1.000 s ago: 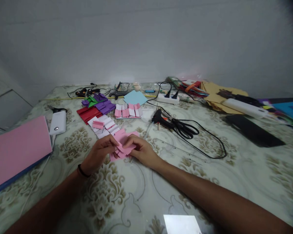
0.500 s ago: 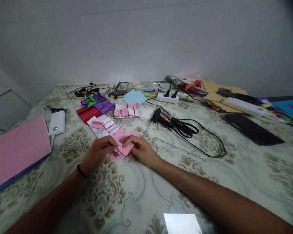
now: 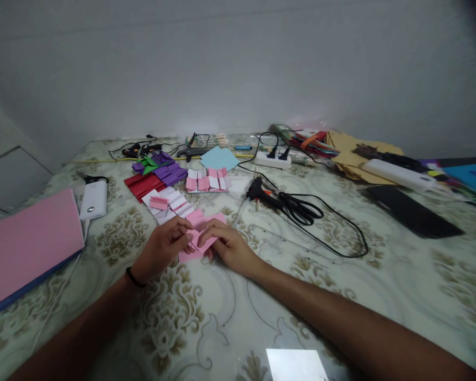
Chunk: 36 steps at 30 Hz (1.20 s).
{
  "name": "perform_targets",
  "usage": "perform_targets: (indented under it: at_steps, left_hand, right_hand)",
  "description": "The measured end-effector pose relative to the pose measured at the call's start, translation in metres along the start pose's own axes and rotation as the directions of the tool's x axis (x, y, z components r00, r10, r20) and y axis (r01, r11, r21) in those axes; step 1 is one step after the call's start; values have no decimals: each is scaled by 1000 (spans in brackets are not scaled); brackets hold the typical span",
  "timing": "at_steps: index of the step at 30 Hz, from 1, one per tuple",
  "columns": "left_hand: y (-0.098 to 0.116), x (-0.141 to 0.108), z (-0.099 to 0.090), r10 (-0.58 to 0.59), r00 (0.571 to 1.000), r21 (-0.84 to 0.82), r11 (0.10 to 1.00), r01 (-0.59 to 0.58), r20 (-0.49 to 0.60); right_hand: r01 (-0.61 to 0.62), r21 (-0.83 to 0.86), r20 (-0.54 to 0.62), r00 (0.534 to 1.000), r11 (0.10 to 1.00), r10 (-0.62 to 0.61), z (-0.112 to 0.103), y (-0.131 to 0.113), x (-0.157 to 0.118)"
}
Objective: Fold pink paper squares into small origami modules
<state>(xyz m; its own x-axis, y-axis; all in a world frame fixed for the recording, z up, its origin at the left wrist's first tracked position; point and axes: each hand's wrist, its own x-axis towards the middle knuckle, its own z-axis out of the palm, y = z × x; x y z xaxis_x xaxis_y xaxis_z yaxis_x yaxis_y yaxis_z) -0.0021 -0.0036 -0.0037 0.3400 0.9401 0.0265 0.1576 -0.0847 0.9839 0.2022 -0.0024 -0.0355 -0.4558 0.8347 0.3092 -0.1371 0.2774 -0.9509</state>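
Both my hands, left hand and right hand, pinch a folded pink paper between them, over the tabletop, just nearer me than the white-and-pink folded pieces.

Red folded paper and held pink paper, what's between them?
Between the red paper and held pink paper, the head view shows white-and-pink folded paper pieces.

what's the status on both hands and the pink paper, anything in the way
Left hand and right hand both gripping pink paper; more pink paper beneath; glue gun beyond right hand, nothing blocking.
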Motion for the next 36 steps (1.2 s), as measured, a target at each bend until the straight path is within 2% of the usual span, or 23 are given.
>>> perform_targets:
  at_steps: [4,8,14,18,22,26,29,36]
  left_hand:
    - [-1,1,-2,50,999,20,999,-50,-20]
    - [1,0,-2,90,996,47,995,-89,-25]
    - [5,-5,1,89,996,171,981,-91,22]
    - [5,-5,0,91,996,169,981,-94,24]
    - [2,-3,-2,54,997,128,990,-61,57]
    - [-1,-1,-5,-34,994,212,977,11,103]
    - [-2,-1,-6,-40,995,228,974,19,86]
    - [1,-2,-8,-13,994,124,992,-1,111]
  right_hand:
    - [-56,74,0,998,996,56,-1,-6,-3]
    - [-105,165,50,994,981,98,-2,-14,-2]
    - [-248,-112,-35,969,962,246,2,-14,2]
    - [-301,-83,4,953,950,302,4,-9,2]
    - [-311,-38,6,950,950,312,5,-6,1]
    - [-300,8,-15,954,954,300,6,-7,1]
    - [-302,29,-17,953,953,303,6,-8,1]
    - [-294,20,-17,956,956,294,7,-7,0]
